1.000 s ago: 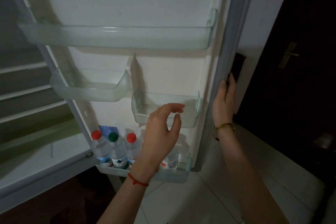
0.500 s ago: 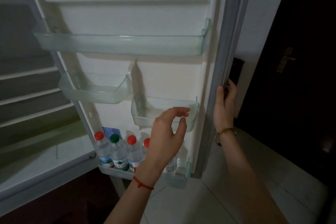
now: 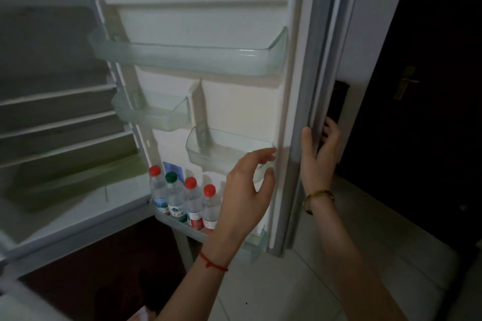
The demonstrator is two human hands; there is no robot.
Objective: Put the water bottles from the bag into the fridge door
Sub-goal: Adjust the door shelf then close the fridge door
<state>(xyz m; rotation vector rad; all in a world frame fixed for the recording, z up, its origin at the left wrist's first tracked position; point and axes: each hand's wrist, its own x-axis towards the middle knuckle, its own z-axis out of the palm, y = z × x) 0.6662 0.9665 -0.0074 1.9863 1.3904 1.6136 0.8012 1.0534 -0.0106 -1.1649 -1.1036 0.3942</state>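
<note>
The fridge door (image 3: pixel 300 86) stands open in front of me. Several water bottles stand in its bottom rack (image 3: pixel 182 229): three with red caps (image 3: pixel 194 203) and one with a green cap (image 3: pixel 174 198). My left hand (image 3: pixel 247 195) hovers open in front of the right end of that rack, fingers apart, holding nothing. It hides whatever stands behind it. My right hand (image 3: pixel 319 159) grips the outer edge of the door. The bag is not in view.
Three clear door racks hang above: a wide top one (image 3: pixel 187 60), a small left one (image 3: pixel 148 114) and a small right one (image 3: pixel 224 154). The fridge's inner shelves (image 3: pixel 60 122) lie to the left. A dark wooden door (image 3: pixel 430 86) stands at the right, pale floor tiles below.
The fridge door has swung further toward the left in view, with my right hand staying on its edge. My left hand has stayed open near the bottom rack, and a fourth bottle now shows.
</note>
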